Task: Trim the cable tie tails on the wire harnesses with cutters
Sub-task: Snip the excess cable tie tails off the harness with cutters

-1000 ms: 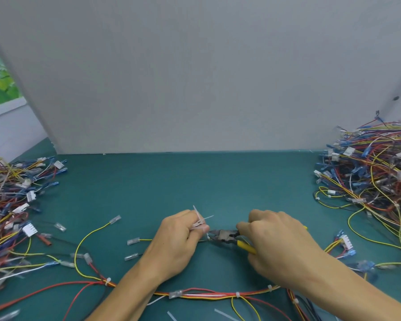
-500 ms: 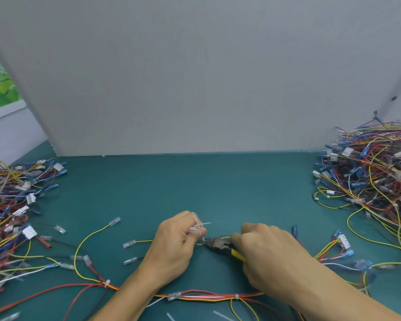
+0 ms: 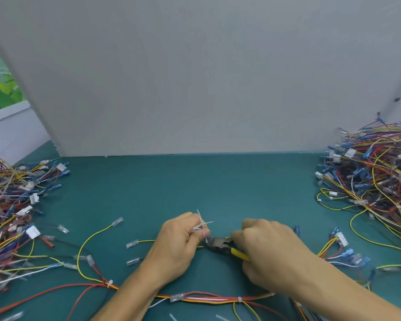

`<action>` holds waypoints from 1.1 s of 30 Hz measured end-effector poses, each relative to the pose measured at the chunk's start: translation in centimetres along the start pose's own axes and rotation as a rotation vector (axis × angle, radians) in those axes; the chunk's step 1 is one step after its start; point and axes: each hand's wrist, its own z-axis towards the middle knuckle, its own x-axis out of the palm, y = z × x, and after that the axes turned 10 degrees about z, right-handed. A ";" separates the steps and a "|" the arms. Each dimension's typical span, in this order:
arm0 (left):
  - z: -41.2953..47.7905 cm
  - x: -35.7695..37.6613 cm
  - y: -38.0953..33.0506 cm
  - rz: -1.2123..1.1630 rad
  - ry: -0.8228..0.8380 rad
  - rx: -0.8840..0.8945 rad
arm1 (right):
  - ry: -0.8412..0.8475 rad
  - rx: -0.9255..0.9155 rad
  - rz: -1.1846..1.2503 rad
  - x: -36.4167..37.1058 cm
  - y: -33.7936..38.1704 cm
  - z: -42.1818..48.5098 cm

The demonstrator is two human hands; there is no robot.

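Mid-trim. L hand (image 3: 181,242) fingers curled, pinching a bunch of white tie tails (image 3: 201,224). R hand (image 3: 271,253) wrapped round cutters (image 3: 219,244), nose pointing 9 o'clock at L thumb. Harness (image 3: 206,298) lies at 6 o'clock, under both wrists. Next, imo: seat blades flush on tie head, squeeze. Can't tell if jaws are closed or on which tie, thumb blocks it.

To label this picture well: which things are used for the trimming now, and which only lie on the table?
In use: cutters, gripped by the right hand; cable tie tails, pinched by the left hand.
Lying about: wire pile at left; wire pile at right; cut scraps at the near edge.
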 end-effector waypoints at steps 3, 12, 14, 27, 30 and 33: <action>0.0 -0.1 0.0 0.006 0.001 0.009 | -0.008 -0.015 -0.001 0.2 -0.2 0.1; 0.1 -0.2 0.0 0.000 0.009 0.004 | 0.001 -0.067 0.041 0.2 -1.9 0.1; 0.1 -0.2 -0.1 0.003 0.010 0.000 | -0.001 -0.079 0.050 0.2 -2.0 0.2; 0.0 0.0 0.2 0.018 0.016 0.004 | 0.008 -0.173 -0.055 0.2 -2.5 1.2; -0.1 0.1 0.2 0.020 0.012 0.018 | -0.028 -0.183 -0.163 0.2 -2.2 1.3; 0.0 0.2 0.3 0.026 0.019 0.009 | -0.145 -0.271 -0.320 0.4 -1.7 1.0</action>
